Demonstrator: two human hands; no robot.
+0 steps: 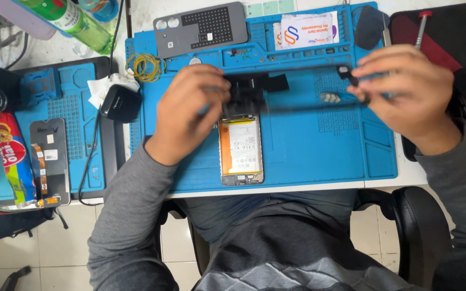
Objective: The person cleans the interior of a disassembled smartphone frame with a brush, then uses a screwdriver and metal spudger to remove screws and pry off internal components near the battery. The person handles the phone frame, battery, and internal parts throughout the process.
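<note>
- The left hand [190,110] is curled over the top end of an opened phone [241,151] and pinches a small black part [254,86] there. A thin blue thing pokes out under this hand, too blurry to name.
- The opened phone lies flat in the middle of the blue work mat [308,145], near the front edge of the table. Its back is off, so the white and orange battery [239,144] shows.
- The right hand [405,89] is up above the right side of the mat, fingers bent together. It pinches a small dark piece [351,78] between thumb and fingertips.
- A long thin dark strip [303,70] reaches from one hand to the other. It is blurry, so I cannot tell what it is.
- A grey back cover [200,27] with camera holes lies at the top of the mat.
- A loop of yellow rubber bands [145,67] sits at the mat's top left corner.
- A white card [306,29] lies at the top of the mat, with a dark oval pick [370,27] just beside it.
- A screwdriver with a red tip [420,27] rests to the right, past the mat.
- On the left, a second blue mat [76,118] holds a phone screen [49,159] with an orange ribbon cable.
- A red snack packet [9,156] lies beside that screen.
- A green bottle [74,21] lies at the top left.
- A black round gadget [120,102] sits between the two mats, on white tissue.
</note>
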